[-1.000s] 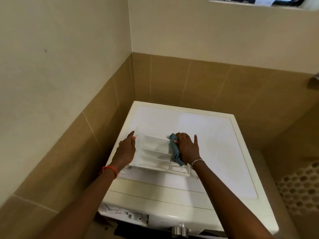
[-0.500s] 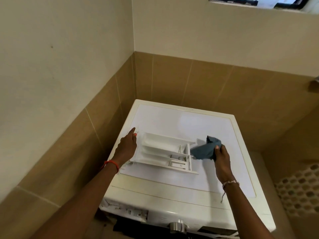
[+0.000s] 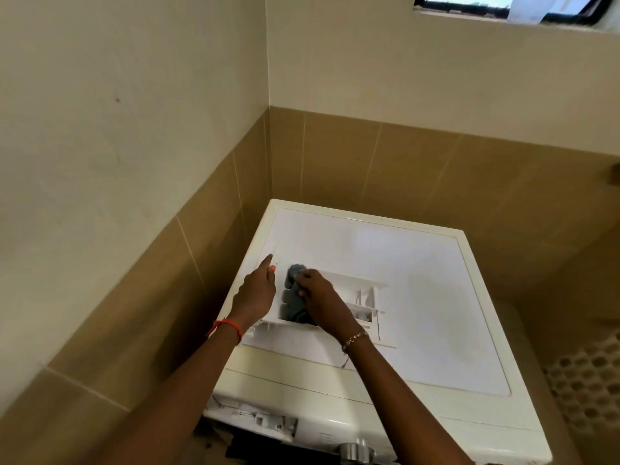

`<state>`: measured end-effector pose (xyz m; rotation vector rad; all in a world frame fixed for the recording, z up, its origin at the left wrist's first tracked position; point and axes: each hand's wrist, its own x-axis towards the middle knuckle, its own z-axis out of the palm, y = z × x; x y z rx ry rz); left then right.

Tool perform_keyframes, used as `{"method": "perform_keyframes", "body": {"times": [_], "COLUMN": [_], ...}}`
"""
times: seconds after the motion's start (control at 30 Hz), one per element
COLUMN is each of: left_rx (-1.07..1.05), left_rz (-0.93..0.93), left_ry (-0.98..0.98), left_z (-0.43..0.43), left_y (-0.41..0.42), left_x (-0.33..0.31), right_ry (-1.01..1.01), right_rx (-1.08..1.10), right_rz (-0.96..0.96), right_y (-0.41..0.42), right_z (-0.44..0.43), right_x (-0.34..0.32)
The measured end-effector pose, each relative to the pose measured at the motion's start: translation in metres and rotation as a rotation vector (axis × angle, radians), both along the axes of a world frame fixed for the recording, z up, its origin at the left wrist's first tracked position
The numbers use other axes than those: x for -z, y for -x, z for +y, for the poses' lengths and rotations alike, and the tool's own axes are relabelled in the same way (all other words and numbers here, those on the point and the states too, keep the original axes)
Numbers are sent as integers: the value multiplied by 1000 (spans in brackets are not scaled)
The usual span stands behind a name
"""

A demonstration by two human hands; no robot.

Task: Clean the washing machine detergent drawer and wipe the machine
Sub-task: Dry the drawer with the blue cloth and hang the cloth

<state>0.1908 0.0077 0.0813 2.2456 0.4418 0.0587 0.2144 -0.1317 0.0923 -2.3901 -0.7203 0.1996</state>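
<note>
The white detergent drawer [image 3: 364,298] lies on top of the white washing machine [image 3: 419,297], taken out of its slot. My right hand [image 3: 318,302] presses a blue-grey cloth [image 3: 295,298] into the drawer's left compartment, its fingers curled over the cloth. My left hand [image 3: 256,290] rests against the drawer's left end, with the fingers fairly straight and the forefinger pointing away from me. Part of the cloth and the drawer's left half are hidden under my hands.
The machine stands in a corner between tiled walls on the left and at the back. The empty drawer slot [image 3: 258,419] and a chrome knob [image 3: 355,451] show on the front panel. A honeycomb-patterned basket [image 3: 590,387] is at the right, a window [image 3: 503,5] above.
My right hand brought the cloth from the machine top, right of the drawer, back across into the drawer's left compartment. The left hand stayed at the drawer's left end.
</note>
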Motion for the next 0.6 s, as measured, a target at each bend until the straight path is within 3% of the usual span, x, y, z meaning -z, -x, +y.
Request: {"method": "perform_keyframes", "body": {"times": [0.27,0.6], "left_rx": [-2,-5], "left_rz": [-17,-11], "left_ry": [-17,-28], "left_z": [-1,-2], "left_y": [-2,-3], "left_x": [2,4], "right_ry": [81,81], "right_rx": [-52,96], "right_rz": [265,313], "right_y": [-26,-20], "right_z": [16,39], "right_x": [-12,5]}}
